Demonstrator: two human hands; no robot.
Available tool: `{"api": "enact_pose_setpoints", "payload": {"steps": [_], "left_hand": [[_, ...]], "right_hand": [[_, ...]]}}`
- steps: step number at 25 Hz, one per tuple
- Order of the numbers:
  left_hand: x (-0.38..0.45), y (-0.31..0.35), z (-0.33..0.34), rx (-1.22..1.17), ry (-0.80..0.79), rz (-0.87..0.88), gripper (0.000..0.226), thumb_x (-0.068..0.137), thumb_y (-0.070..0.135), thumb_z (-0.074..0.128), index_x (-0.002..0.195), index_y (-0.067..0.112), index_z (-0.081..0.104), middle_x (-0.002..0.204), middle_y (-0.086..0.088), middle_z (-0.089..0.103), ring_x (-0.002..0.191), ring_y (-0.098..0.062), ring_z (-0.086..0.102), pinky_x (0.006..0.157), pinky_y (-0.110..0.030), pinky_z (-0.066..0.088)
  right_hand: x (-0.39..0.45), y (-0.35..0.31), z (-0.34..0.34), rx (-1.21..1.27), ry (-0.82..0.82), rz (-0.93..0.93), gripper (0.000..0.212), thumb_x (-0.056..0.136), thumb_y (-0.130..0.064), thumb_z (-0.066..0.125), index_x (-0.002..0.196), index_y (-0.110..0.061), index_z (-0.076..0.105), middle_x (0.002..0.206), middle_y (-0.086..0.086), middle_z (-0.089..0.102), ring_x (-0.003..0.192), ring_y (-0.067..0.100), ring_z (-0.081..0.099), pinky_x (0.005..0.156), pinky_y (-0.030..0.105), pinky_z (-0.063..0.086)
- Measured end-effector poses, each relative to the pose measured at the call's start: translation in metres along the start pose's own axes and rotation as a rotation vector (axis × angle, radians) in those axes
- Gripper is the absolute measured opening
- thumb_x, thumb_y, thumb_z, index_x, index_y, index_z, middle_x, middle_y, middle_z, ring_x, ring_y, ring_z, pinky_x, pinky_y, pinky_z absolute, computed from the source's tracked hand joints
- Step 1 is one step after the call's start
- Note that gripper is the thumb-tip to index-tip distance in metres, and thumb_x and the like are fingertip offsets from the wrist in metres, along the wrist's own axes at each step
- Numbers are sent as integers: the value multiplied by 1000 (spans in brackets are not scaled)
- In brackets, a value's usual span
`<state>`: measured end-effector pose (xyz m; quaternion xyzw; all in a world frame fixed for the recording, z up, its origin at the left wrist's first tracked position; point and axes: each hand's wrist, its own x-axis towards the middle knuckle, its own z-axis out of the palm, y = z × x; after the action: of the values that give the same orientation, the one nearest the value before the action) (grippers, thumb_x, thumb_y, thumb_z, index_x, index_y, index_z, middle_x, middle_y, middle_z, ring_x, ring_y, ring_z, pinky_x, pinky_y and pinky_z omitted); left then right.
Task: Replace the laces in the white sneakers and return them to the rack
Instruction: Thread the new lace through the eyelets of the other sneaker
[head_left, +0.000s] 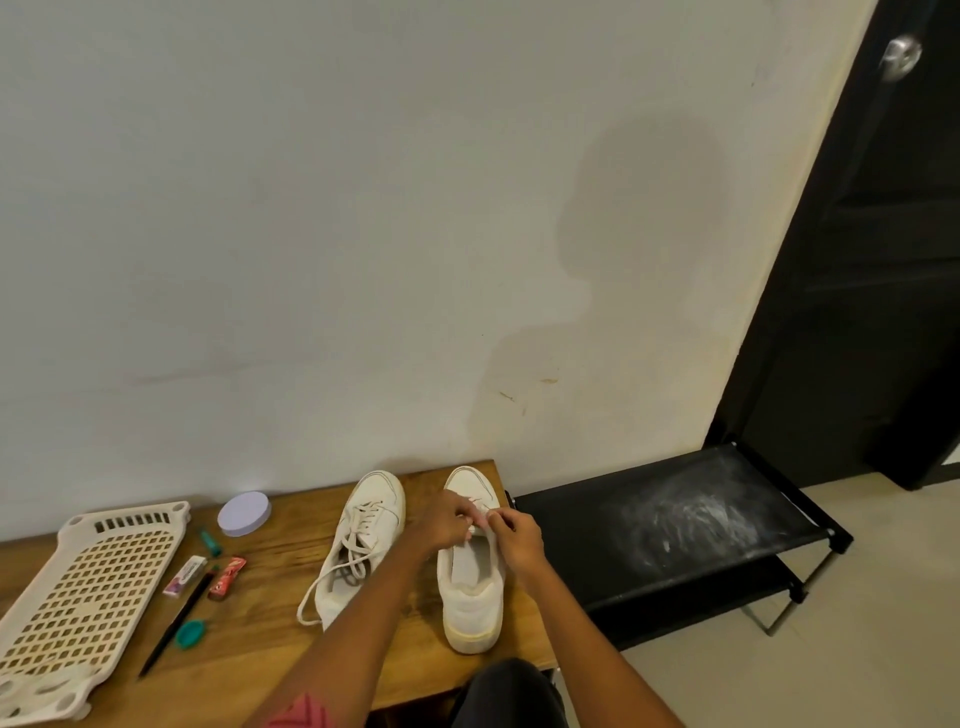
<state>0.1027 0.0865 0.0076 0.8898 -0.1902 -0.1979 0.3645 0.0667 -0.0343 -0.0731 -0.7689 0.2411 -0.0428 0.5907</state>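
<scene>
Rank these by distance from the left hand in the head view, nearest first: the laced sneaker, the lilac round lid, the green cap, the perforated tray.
From the left hand:
1. Laced sneaker, just to its left.
2. Lilac round lid, further left, near the wall.
3. Green cap, left and toward the table's front edge.
4. Perforated tray, at the far left end.

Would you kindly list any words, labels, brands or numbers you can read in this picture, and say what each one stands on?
None can be read.
Small white and pink box on the wooden table: print too blurred to read.
Small red packet beside it: pale markings, too small to read.
White sneakers, round lilac lid, cream perforated plastic tray: no lettering visible.
</scene>
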Motion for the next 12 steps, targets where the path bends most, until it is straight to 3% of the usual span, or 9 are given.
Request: {"api": "enact_pose_setpoints", "payload": {"steps": [2, 4, 8, 12], "left_hand": [[0, -1, 7, 79, -22, 4, 23, 86, -3, 52, 94, 16, 63, 101, -5, 65, 84, -14, 58, 77, -24, 52], [0, -1, 9, 70, 8, -41, 22, 86, 15, 60, 103, 23, 48, 104, -2, 63, 90, -18, 61, 80, -29, 52], [7, -2, 16, 392, 54, -29, 41, 90, 46, 54, 120, 18, 55, 116, -1, 62, 101, -17, 59, 81, -21, 44], [21, 17, 9, 652, -83, -61, 35, 93, 33, 53, 118, 7, 57, 106, -8, 63, 95, -19, 61, 83, -23, 47]], "right_hand": [[1, 2, 0, 6, -3, -4, 26, 96, -24, 52, 111, -9, 66, 111, 8, 64, 102, 19, 60, 92, 30, 51], [2, 2, 1, 26, -8, 5, 26, 96, -25, 52, 113, -9, 64, 113, 7, 63, 105, 20, 59, 95, 31, 51], [4, 6, -1, 26, -24, 12, 24, 95, -24, 53, 113, -12, 63, 115, 6, 62, 107, 21, 59, 97, 34, 50], [10, 8, 0, 24, -37, 0, 24, 95, -27, 53, 112, -14, 64, 113, 5, 63, 105, 20, 60, 95, 32, 50]]}}
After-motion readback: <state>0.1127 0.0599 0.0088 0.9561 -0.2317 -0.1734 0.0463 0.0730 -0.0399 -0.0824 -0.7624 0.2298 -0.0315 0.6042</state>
